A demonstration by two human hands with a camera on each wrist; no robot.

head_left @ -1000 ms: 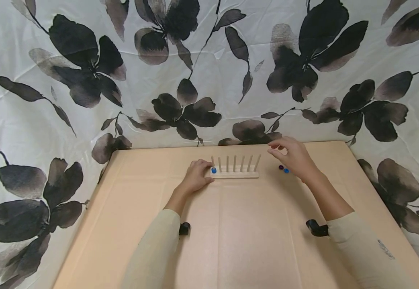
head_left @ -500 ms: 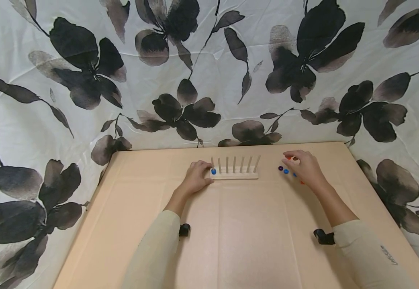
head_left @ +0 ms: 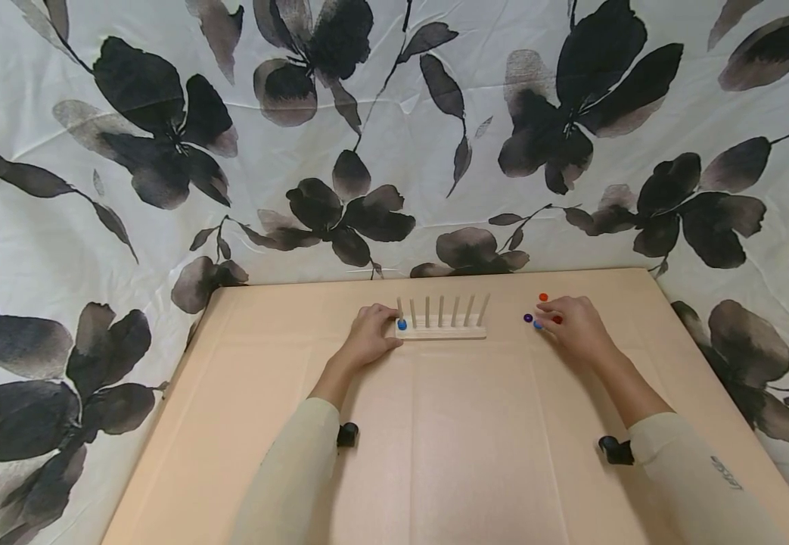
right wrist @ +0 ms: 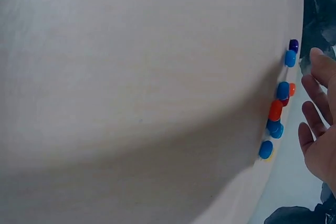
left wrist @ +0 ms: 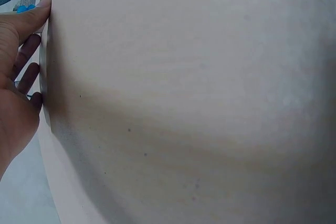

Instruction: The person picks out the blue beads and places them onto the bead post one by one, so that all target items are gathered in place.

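Note:
A pale wooden peg rack (head_left: 442, 332) with several upright pegs stands near the table's far side. A blue bead (head_left: 402, 325) sits low on its leftmost peg. My left hand (head_left: 369, 333) holds the rack's left end, thumb on the near side. To the right, my right hand (head_left: 581, 327) hovers over loose beads, its fingers loosely bent and nothing visible in them. Around its fingertips lie a purple bead (head_left: 528, 318), an orange bead (head_left: 543, 297) and a dark red bead (head_left: 557, 319). The right wrist view adds several blue beads (right wrist: 266, 149) and a red-orange bead (right wrist: 275, 110).
The light wooden table (head_left: 462, 439) ends just behind the rack and beads. A white cloth (head_left: 435, 136) with dark flowers hangs behind it. A yellow bead (right wrist: 270, 155) partly shows behind a blue one in the right wrist view.
My right hand has moved right and down from beside the rack to the loose beads, uncovering the orange and dark red ones. My left hand stays at the rack.

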